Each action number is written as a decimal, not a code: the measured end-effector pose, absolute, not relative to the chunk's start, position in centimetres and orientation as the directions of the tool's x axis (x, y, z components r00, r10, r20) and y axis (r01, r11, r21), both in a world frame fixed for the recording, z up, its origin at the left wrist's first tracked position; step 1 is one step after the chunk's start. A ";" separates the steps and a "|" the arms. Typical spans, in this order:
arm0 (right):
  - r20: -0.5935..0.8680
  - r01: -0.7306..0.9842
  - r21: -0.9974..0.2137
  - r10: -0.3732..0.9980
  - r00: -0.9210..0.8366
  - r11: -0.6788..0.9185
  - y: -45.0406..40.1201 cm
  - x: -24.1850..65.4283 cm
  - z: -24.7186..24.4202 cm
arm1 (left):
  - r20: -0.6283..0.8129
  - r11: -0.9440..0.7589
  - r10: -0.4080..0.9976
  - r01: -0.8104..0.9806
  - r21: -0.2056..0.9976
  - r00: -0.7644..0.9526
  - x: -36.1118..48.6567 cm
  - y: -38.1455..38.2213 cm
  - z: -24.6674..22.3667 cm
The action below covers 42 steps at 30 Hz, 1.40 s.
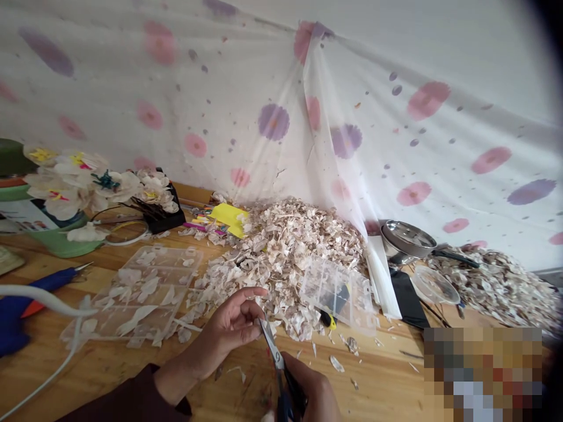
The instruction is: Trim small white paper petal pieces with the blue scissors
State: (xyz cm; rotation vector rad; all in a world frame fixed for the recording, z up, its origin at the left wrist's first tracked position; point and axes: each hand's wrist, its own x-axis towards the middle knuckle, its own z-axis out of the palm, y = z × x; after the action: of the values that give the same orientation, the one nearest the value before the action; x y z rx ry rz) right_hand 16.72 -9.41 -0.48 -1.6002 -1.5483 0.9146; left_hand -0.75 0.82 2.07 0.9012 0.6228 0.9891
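In the lower middle of the head view, my right hand [314, 387] is wrapped round the dark handles of a pair of scissors [276, 354]. The metal blades point up and to the left. My left hand [231, 322] pinches thumb and fingertips together right at the blade tips; whatever is between them is too small to make out. Just beyond both hands lies a big heap of pale, dry petal-like flakes [303, 234]. A clear compartment box [338, 293] rests against the heap's front right side.
Left, a clear compartment tray [141, 293] holds loose petals, near a blue-handled tool [57, 278] and a white cable [48, 299]. Pale petal flowers [97, 181] stand behind. At right are a metal pan [409, 237], a round clear lid [435, 285] and a second flake heap [501, 287].
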 end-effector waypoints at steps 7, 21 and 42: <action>-0.027 0.395 -0.918 0.997 -0.072 0.004 -8.8 16.2 0.8 | -0.058 0.254 0.900 -0.412 0.875 0.431 -0.8 0.9 2.0; -0.014 0.436 -0.900 0.997 -0.073 0.019 -8.9 16.5 -0.5 | -0.053 0.263 0.871 -0.374 0.889 0.488 -1.3 1.4 1.6; -0.212 0.262 -0.944 0.977 -0.022 -0.199 -8.8 16.4 1.7 | -0.069 0.264 0.871 -0.346 0.900 0.486 -1.3 1.7 1.3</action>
State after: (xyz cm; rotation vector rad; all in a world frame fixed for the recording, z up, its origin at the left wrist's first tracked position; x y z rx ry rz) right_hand 16.36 -8.81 1.69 -1.5387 -1.3342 1.2668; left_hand -1.34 1.67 1.31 0.9767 0.6473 0.9047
